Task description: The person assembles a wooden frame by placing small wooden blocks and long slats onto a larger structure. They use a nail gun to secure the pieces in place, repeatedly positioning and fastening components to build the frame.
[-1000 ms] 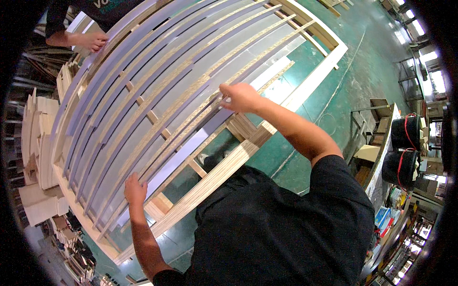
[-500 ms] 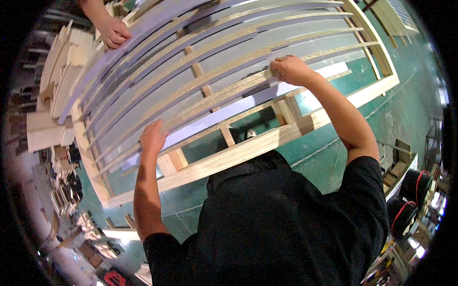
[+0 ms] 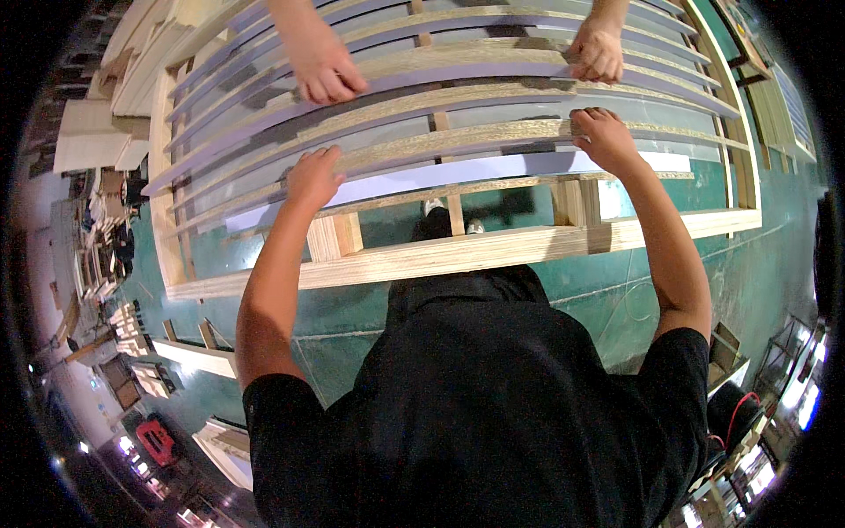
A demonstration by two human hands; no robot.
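Observation:
A large pale wooden frame (image 3: 458, 255) lies before me, crossed by several long slats with light edges. My left hand (image 3: 315, 179) is closed on the left part of one wooden slat (image 3: 458, 137). Farther right, my right hand (image 3: 607, 141) curls its fingers over that same slat. Just nearer to me lies a flat white strip (image 3: 475, 171), with a thin rough-edged slat (image 3: 519, 186) below it. Across the frame, a co-worker's two hands, one at the left (image 3: 326, 70) and one at the right (image 3: 598, 55), grip another slat (image 3: 458, 76).
Short wooden blocks (image 3: 331, 238) stand inside the near rail. Stacked pale boards (image 3: 92, 136) are at the far left, with timber pieces (image 3: 198, 356) on the green floor (image 3: 352, 352) below. A red object (image 3: 156, 443) sits at lower left. Dark rolls (image 3: 735, 414) stand at right.
My view has turned, so the frame looks more level. Both co-worker's hands now show, on a slat, where only one showed before. My hands stay on their slat.

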